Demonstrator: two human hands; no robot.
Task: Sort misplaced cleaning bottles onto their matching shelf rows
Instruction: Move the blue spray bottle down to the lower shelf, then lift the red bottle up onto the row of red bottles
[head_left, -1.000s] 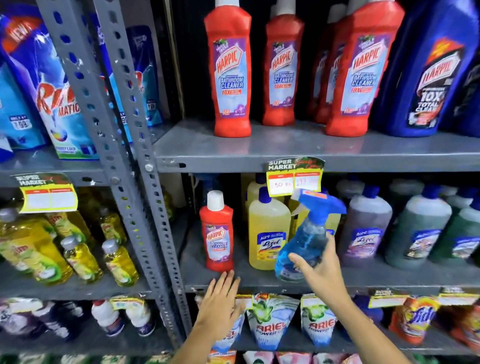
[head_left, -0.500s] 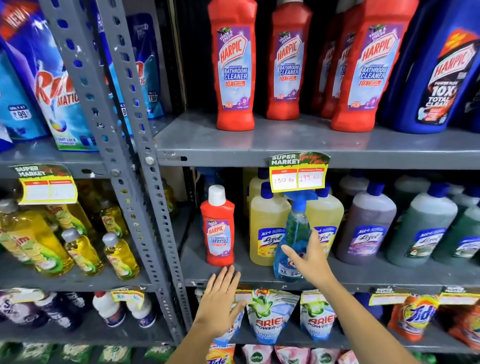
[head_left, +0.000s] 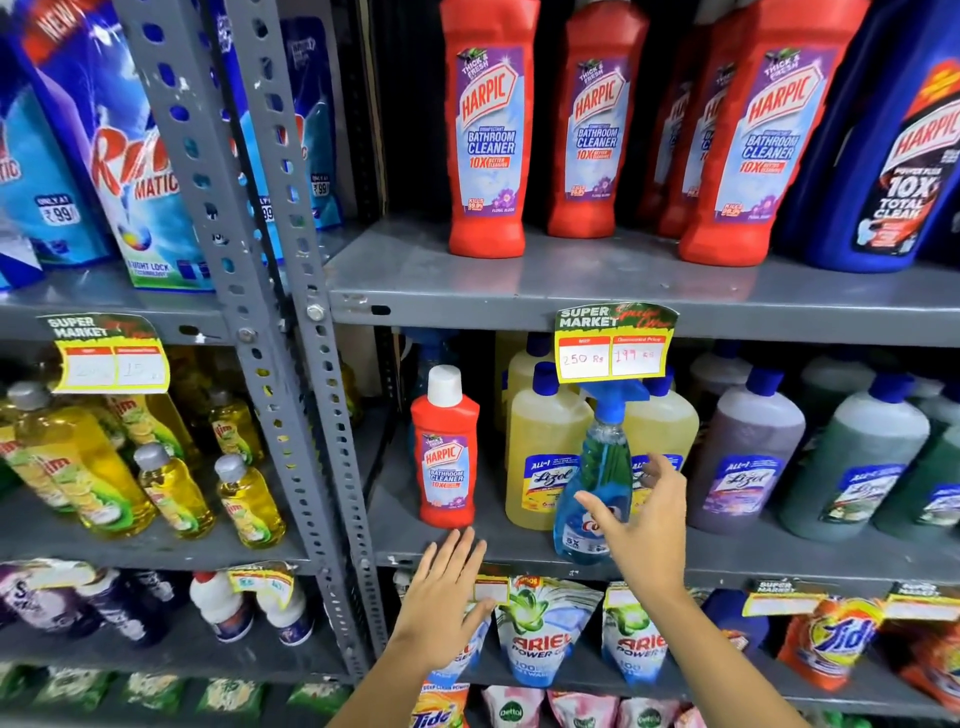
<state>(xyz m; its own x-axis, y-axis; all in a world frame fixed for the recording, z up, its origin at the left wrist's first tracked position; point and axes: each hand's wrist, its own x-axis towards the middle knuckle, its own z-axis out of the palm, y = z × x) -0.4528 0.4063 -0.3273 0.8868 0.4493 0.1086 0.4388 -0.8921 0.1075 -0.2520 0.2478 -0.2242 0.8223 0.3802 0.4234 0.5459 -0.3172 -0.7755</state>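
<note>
1. Spray bottle (head_left: 597, 483), blue with a blue trigger head, stands upright at the front edge of the middle shelf (head_left: 753, 558), in front of the yellow Lizol bottles (head_left: 543, 457).
2. Right hand (head_left: 641, 525) is spread open just beside the spray bottle, thumb across its lower label and fingers fanned to its right; whether the thumb touches the bottle cannot be told, and nothing is gripped.
3. Left hand (head_left: 441, 597) is open and flat, fingers pointing up at the shelf lip, just below the small red bottle (head_left: 447, 452); it holds nothing.
4. The small red bottle, a Harpic bathroom cleaner with a white cap, stands upright at the left end of the middle shelf, apart from the Lizol row.
5. Large red bottles (head_left: 488, 130) with the same Harpic label stand in a row on the top shelf (head_left: 571, 291), a dark blue Harpic bottle (head_left: 893, 156) to their right.
6. A yellow price tag (head_left: 613, 345) hangs from the top shelf's edge, just above the spray head.
</note>
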